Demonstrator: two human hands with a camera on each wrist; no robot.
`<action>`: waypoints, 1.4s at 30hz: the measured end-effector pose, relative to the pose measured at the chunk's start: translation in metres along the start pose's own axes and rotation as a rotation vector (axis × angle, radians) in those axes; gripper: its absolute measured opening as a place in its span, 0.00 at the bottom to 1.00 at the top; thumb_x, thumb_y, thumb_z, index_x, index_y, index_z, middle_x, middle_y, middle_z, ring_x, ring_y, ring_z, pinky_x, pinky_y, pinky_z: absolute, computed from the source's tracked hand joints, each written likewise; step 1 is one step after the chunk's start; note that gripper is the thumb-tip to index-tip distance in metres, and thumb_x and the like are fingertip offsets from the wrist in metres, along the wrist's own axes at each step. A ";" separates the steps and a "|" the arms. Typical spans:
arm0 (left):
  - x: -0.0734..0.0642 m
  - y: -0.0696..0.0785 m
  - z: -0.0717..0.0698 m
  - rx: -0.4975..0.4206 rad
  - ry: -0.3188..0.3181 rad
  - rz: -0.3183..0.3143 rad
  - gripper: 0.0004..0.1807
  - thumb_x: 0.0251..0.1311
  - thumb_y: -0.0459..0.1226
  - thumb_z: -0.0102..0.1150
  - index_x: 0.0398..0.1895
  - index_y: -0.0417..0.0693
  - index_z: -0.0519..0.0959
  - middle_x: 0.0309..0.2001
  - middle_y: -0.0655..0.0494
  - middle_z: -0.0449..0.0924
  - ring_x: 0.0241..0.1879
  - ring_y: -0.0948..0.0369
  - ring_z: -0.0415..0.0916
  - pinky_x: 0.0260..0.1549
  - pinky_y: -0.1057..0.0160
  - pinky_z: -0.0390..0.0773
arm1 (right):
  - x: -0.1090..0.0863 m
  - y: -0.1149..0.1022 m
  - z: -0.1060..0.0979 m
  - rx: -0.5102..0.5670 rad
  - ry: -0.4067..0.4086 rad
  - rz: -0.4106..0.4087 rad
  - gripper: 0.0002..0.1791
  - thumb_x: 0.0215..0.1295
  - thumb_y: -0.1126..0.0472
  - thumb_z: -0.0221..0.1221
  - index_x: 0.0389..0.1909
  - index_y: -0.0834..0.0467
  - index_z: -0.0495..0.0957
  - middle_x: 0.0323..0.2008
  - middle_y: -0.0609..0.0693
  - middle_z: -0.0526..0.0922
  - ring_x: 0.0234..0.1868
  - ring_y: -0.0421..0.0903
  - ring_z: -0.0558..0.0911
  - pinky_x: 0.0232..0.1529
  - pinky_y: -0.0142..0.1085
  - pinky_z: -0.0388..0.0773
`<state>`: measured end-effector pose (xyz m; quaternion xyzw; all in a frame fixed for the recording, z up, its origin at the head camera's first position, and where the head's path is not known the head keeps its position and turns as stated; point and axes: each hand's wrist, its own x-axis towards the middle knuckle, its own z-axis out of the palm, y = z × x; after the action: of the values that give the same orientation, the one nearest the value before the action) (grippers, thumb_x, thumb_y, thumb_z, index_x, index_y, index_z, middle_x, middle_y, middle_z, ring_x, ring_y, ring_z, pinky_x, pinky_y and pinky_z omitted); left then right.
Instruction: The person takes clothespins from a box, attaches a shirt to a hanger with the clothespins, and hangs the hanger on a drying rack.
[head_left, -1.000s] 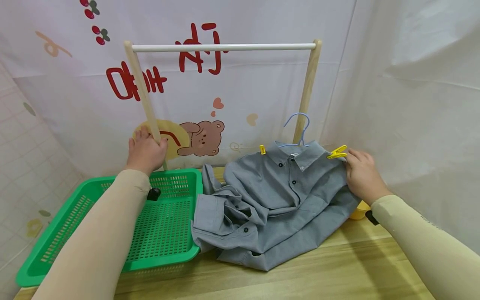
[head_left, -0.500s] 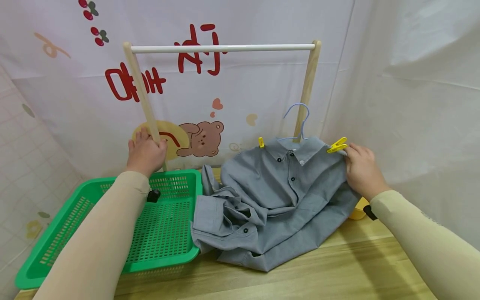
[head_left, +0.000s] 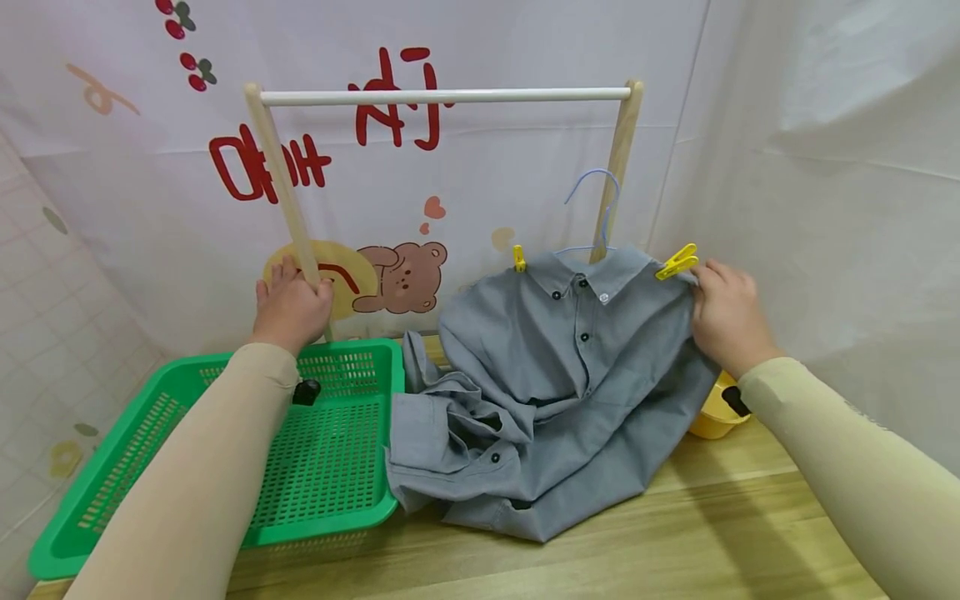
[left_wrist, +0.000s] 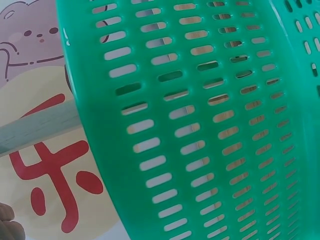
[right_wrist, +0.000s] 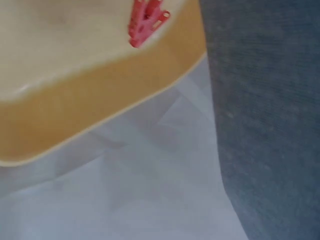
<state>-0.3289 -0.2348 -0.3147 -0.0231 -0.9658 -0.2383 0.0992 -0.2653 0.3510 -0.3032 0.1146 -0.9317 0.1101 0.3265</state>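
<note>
My left hand [head_left: 291,308] holds the left wooden post of a small clothes rack [head_left: 450,97], the post running between thumb and fingers. Only fingertips [left_wrist: 9,225] show at the lower left corner of the left wrist view. With my right hand [head_left: 731,317] I grip the shoulder of a grey button-up shirt [head_left: 547,333]. The shirt is on a blue hanger [head_left: 611,196], whose hook stands up from the collar, below the rack's white bar. A yellow clothespin [head_left: 677,262] is clipped near my right fingers, another yellow clothespin [head_left: 519,258] on the other shoulder. The shirt's lower part lies bunched on the table.
A green plastic basket [head_left: 322,525] stands at the left, its rim beside the bunched shirt. Behind my right wrist is a yellow tub [head_left: 712,425]; red clothespins [right_wrist: 145,22] lie in it. The wooden table [head_left: 637,550] extends in front. A printed cloth hangs behind the rack.
My right hand has raised the shirt's collar and shoulders with the hanger, so the hook is higher in front of the right post. My left hand has stayed on the rack.
</note>
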 end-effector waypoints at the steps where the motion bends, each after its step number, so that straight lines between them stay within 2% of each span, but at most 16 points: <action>1: 0.000 0.000 0.000 -0.001 -0.001 -0.002 0.41 0.82 0.54 0.27 0.73 0.23 0.66 0.84 0.28 0.29 0.83 0.30 0.26 0.76 0.25 0.25 | 0.002 -0.001 -0.001 -0.002 -0.006 0.005 0.20 0.78 0.71 0.42 0.59 0.79 0.75 0.59 0.79 0.76 0.64 0.77 0.73 0.69 0.69 0.62; 10: -0.001 0.000 -0.001 -0.005 -0.008 -0.013 0.41 0.82 0.54 0.27 0.74 0.24 0.65 0.84 0.29 0.29 0.83 0.30 0.26 0.76 0.26 0.25 | 0.021 -0.013 -0.012 -0.013 -0.035 0.024 0.20 0.80 0.69 0.41 0.60 0.78 0.74 0.59 0.78 0.77 0.68 0.75 0.71 0.70 0.69 0.61; 14: -0.001 0.001 -0.001 -0.013 -0.010 -0.015 0.40 0.82 0.53 0.29 0.74 0.23 0.64 0.84 0.29 0.29 0.83 0.31 0.26 0.76 0.26 0.25 | 0.029 -0.019 -0.016 0.011 -0.050 0.057 0.21 0.80 0.68 0.42 0.61 0.78 0.73 0.61 0.78 0.75 0.69 0.74 0.69 0.71 0.68 0.59; 18: -0.001 0.000 -0.001 -0.015 -0.008 -0.016 0.40 0.82 0.52 0.30 0.73 0.22 0.65 0.84 0.28 0.30 0.83 0.31 0.26 0.76 0.25 0.25 | 0.038 -0.026 -0.020 0.031 -0.058 0.084 0.22 0.81 0.66 0.40 0.61 0.79 0.72 0.61 0.78 0.74 0.68 0.73 0.69 0.70 0.67 0.59; 25: 0.000 -0.002 0.001 -0.013 -0.009 -0.012 0.41 0.82 0.53 0.28 0.70 0.21 0.68 0.84 0.27 0.31 0.83 0.31 0.26 0.76 0.25 0.26 | 0.054 -0.034 -0.027 0.046 -0.028 0.102 0.24 0.82 0.64 0.38 0.60 0.80 0.72 0.59 0.78 0.76 0.65 0.73 0.71 0.69 0.68 0.60; 36: -0.001 -0.001 0.000 -0.004 -0.013 -0.008 0.44 0.82 0.55 0.24 0.69 0.18 0.68 0.83 0.25 0.31 0.83 0.30 0.26 0.76 0.26 0.26 | 0.070 -0.040 -0.032 0.064 -0.076 0.154 0.26 0.83 0.63 0.36 0.64 0.79 0.70 0.63 0.78 0.74 0.69 0.73 0.69 0.75 0.65 0.55; 42: -0.001 0.000 -0.001 -0.006 -0.009 -0.004 0.42 0.82 0.53 0.25 0.68 0.18 0.68 0.83 0.25 0.32 0.83 0.30 0.27 0.76 0.25 0.27 | 0.076 -0.043 -0.032 0.065 -0.081 0.172 0.26 0.83 0.63 0.36 0.64 0.79 0.70 0.63 0.77 0.74 0.69 0.72 0.68 0.76 0.64 0.54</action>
<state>-0.3280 -0.2351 -0.3142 -0.0223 -0.9656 -0.2412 0.0941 -0.2919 0.3084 -0.2247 0.0492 -0.9465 0.1631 0.2740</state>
